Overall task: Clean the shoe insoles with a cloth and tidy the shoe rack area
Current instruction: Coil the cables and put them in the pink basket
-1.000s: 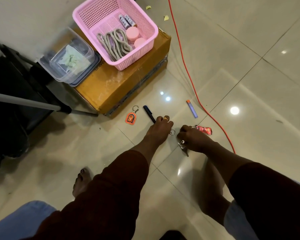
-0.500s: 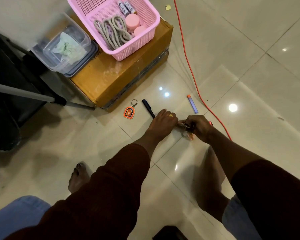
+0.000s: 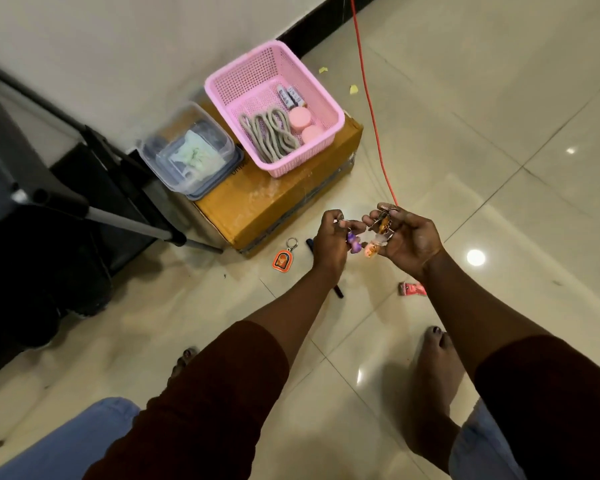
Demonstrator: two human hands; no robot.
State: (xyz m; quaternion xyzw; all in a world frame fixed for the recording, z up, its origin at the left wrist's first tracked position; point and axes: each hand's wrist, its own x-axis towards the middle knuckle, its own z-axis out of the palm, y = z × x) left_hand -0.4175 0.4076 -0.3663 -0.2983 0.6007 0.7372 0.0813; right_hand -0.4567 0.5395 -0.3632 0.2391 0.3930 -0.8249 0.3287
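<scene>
My left hand [image 3: 329, 242] is raised above the floor, closed on a purple keychain charm [image 3: 354, 243]. My right hand [image 3: 407, 239] is beside it, closed on a bunch of keychains [image 3: 380, 226] with an orange charm hanging below. An orange keychain [image 3: 282, 259] lies on the tiles under my left hand, next to a black pen [image 3: 309, 242] that my left arm mostly hides. A pink basket [image 3: 219, 86] with grey laces, pink lids and small tubes sits on a cardboard box [image 3: 257, 202].
A clear lidded container [image 3: 187, 157] holding a pale green cloth rests at the box's left end. A dark rack frame [image 3: 94, 188] stands at left. An orange cable [image 3: 371, 109] runs across the tiles. A red wrapper [image 3: 411, 289] lies near my bare feet.
Both hands have lifted off the floor, bringing keychains up with them. The view has tilted up, so the basket and box sit lower in frame.
</scene>
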